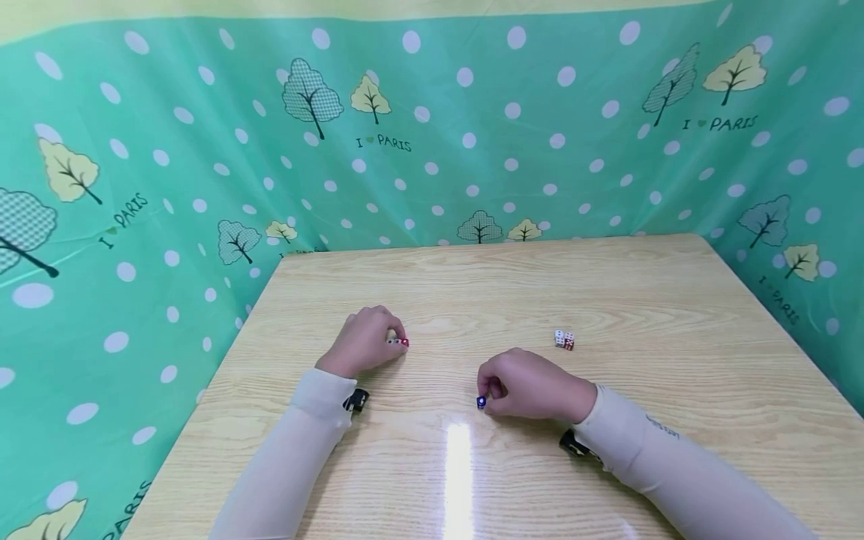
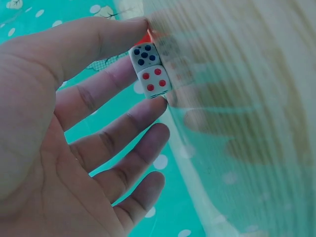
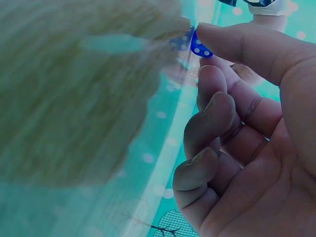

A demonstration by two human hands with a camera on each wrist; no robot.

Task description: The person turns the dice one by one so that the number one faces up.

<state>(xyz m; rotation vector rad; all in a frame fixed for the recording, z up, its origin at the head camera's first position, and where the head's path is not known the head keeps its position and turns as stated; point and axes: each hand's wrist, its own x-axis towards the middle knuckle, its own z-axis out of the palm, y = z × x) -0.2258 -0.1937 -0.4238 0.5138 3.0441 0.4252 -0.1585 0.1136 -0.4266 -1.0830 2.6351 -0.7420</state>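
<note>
My left hand [image 1: 364,341] pinches a short row of dice on the table's left half, with a red die [image 1: 404,342] at its right end. In the left wrist view, a white die with blue dots [image 2: 145,55] and a white die with red dots [image 2: 155,80] touch each other between the thumb and fingers [image 2: 140,118]; a red edge shows by the thumb tip. Lower and to the right, my right hand [image 1: 529,384] pinches a blue die [image 1: 481,402] at the tabletop. Its white dots show in the right wrist view, between thumb and index finger.
Beyond my right hand, a small group of white and red dice [image 1: 564,340] sits on the wooden table [image 1: 472,292]. A green curtain [image 1: 432,180] with white dots and trees hangs behind and beside the table. A bright reflection crosses the front of the tabletop.
</note>
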